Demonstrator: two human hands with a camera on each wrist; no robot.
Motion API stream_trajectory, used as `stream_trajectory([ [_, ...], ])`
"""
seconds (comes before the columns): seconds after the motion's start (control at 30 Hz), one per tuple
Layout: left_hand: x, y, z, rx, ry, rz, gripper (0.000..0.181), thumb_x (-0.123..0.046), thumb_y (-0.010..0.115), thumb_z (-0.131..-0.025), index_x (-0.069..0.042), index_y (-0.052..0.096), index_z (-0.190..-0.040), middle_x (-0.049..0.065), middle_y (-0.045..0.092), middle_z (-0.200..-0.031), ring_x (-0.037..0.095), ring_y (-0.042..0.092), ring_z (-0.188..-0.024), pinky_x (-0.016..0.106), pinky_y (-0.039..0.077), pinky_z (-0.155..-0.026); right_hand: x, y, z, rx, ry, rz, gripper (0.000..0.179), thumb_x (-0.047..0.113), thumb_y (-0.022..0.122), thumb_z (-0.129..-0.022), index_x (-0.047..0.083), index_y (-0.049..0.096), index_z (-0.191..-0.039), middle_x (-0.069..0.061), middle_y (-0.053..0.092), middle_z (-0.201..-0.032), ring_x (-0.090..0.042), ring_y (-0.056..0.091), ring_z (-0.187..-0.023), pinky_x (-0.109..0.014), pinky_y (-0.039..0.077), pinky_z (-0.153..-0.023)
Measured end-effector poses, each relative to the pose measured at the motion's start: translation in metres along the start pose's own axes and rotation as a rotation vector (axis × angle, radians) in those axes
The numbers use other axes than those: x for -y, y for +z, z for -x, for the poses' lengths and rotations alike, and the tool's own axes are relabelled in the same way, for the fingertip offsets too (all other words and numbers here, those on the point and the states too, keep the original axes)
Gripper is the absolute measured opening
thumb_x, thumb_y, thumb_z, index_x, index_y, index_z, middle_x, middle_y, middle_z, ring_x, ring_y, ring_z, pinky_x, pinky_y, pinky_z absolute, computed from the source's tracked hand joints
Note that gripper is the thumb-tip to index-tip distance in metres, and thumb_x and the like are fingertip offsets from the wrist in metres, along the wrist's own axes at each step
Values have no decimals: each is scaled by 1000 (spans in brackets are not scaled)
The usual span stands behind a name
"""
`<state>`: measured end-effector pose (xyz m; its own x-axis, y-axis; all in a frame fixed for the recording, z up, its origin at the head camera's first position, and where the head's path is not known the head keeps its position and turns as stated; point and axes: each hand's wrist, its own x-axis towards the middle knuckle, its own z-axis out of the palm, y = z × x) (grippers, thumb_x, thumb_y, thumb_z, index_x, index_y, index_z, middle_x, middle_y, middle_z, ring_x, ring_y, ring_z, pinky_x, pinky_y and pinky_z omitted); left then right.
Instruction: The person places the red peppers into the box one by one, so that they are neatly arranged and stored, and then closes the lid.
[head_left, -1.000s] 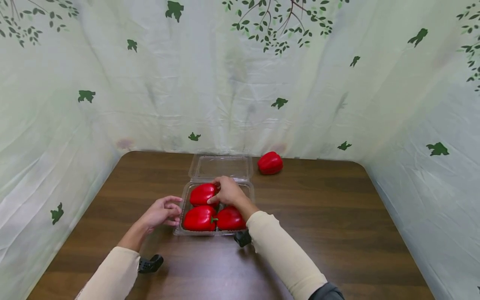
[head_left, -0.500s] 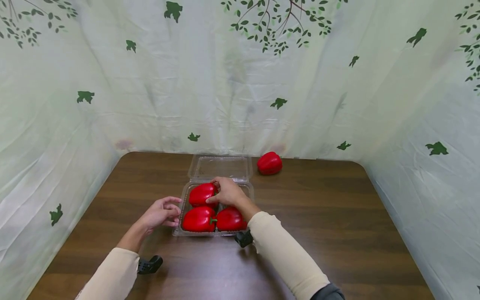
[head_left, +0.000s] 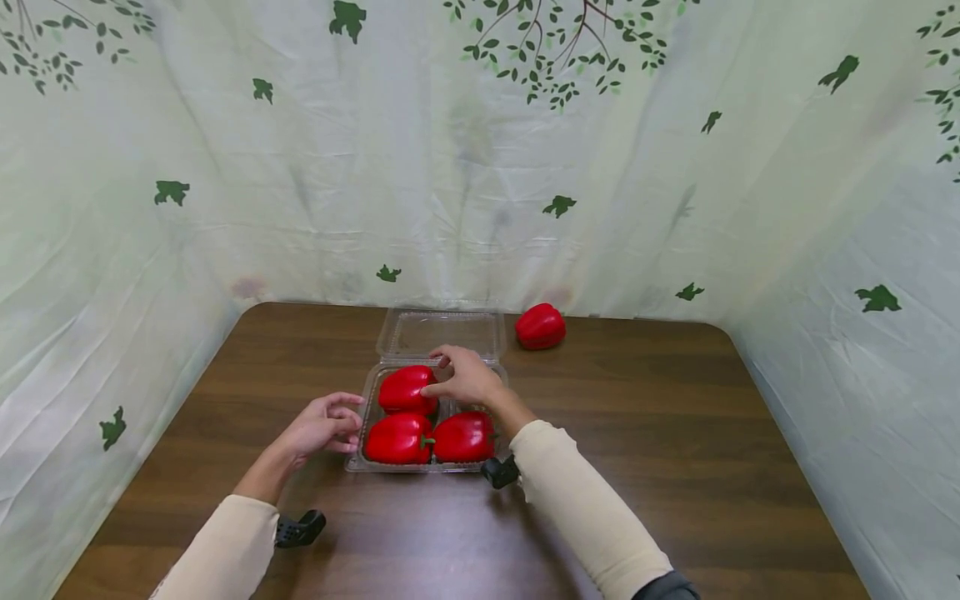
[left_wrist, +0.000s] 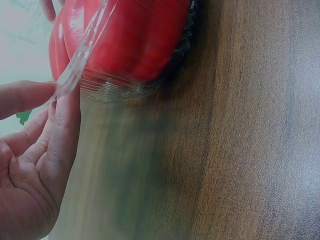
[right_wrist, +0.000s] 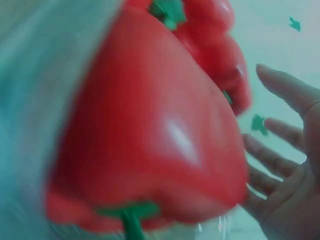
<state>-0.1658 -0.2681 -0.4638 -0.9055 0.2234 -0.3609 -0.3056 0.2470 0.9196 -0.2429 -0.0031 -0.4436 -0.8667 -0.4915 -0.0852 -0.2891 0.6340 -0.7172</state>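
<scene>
Three red bell peppers lie in a clear plastic clamshell container (head_left: 408, 468): one at back left (head_left: 407, 390), one at front left (head_left: 397, 439), one at front right (head_left: 465, 437). My left hand (head_left: 322, 427) pinches the container's left rim (left_wrist: 75, 70) between thumb and fingers. Over the back right compartment, my right hand (head_left: 471, 380) has its fingers spread and holds nothing, its thumb near the back left pepper. In the right wrist view a large bell pepper (right_wrist: 155, 135) with a green stem fills the middle, apart from the right hand (right_wrist: 285, 185).
The container's clear lid (head_left: 442, 333) lies folded back toward the curtain. Another red bell pepper (head_left: 540, 327) sits on the wooden table (head_left: 637, 433) near its back edge, right of the lid. A leaf-patterned curtain (head_left: 465, 167) hangs behind and on both sides.
My right hand has let go of the back left pepper and moved slightly up and right, uncovering more of the front right pepper. My left hand stays in place.
</scene>
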Motion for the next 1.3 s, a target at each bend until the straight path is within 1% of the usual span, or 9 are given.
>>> stream_trajectory([
  [0.07, 0, 0, 0, -3, -4, 4, 46, 1, 52, -95, 10, 34, -136, 9, 61, -90, 19, 62, -70, 34, 59, -68, -5, -9, 0, -17, -37, -37, 57, 30, 76, -83, 10, 54, -132, -12, 60, -120, -25, 59, -107, -33, 52, -84],
  [0.17, -1, 0, 0, -3, -12, 3, 47, -1, 53, -95, 9, 34, -137, 10, 60, -92, 19, 62, -70, 34, 59, -68, -13, -24, 0, -67, -83, -74, 53, 25, 74, -85, 7, 55, -131, -15, 60, -120, -29, 58, -109, -36, 52, -88],
  [0.33, -1, 0, 0, 5, -16, -2, 47, -3, 54, -96, 8, 34, -137, 11, 61, -92, 20, 62, -70, 34, 59, -68, -31, -50, 2, -191, -85, -88, 51, 20, 74, -85, 6, 56, -130, -15, 60, -122, -34, 55, -114, -41, 49, -95],
  [0.47, 0, -1, 0, 6, -7, 1, 46, -1, 54, -96, 8, 34, -136, 10, 60, -91, 20, 62, -70, 34, 59, -67, -50, -71, 1, -296, -83, -37, 51, 19, 75, -84, 4, 56, -130, -14, 58, -127, -32, 51, -120, -42, 42, -103],
  [0.6, 1, -2, 0, 7, -2, -1, 46, 0, 53, -95, 9, 34, -136, 10, 60, -90, 20, 62, -69, 34, 59, -67, -72, -89, 2, -353, -54, -13, 53, 18, 74, -84, 6, 54, -131, -15, 52, -133, -32, 46, -124, -45, 43, -102],
  [0.77, 1, -1, 0, 5, -9, -5, 46, -2, 54, -96, 8, 35, -136, 10, 61, -90, 20, 62, -69, 33, 59, -66, -101, -108, 3, -327, -1, -15, 59, 16, 74, -83, 8, 48, -135, -16, 44, -138, -36, 41, -126, -49, 47, -97],
  [0.93, 1, 1, -1, 7, -9, 0, 46, -3, 54, -96, 7, 35, -136, 10, 61, -91, 20, 62, -70, 33, 59, -67, -121, -120, 2, -259, 50, 55, 67, 12, 75, -80, 6, 45, -139, -17, 37, -146, -37, 35, -132, -52, 44, -100],
  [1.1, 2, -1, -2, 5, -8, 1, 46, -2, 54, -96, 7, 35, -136, 9, 60, -90, 19, 61, -69, 33, 59, -66, -135, -124, -4, -181, 80, 106, 75, 8, 74, -78, 4, 39, -144, -18, 28, -152, -38, 29, -136, -55, 39, -104],
  [1.3, 1, -2, -1, 3, -5, 7, 45, -1, 54, -95, 8, 35, -135, 9, 60, -91, 19, 61, -69, 33, 59, -66, -144, -125, -12, -135, 84, 120, 76, 1, 69, -78, 1, 35, -146, -19, 26, -153, -39, 27, -137, -54, 35, -107],
])
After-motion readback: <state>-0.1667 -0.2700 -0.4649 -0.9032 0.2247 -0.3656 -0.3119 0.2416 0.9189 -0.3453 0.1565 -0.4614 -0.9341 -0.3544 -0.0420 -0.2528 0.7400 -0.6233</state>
